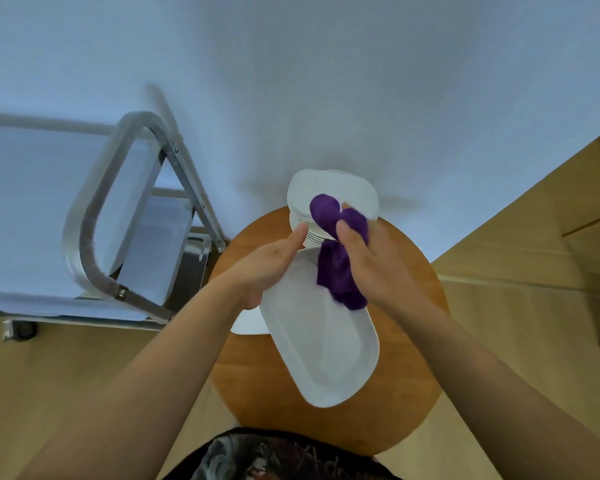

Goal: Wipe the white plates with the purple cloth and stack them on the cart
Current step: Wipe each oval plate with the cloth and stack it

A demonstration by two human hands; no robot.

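The left hand (271, 268) gripped the oblong white plate (321, 341) above the round table (409, 341), seemingly by its far edge; the right hand (371, 258) clutched the purple cloth (340, 271) against it. Steadier support would allow full-length strokes

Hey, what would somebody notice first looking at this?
The purple cloth stands out, gripped by the right hand above a long white plate that the left hand holds over the round wooden table. Behind them sits a stack of white plates; a metal cart stands left.
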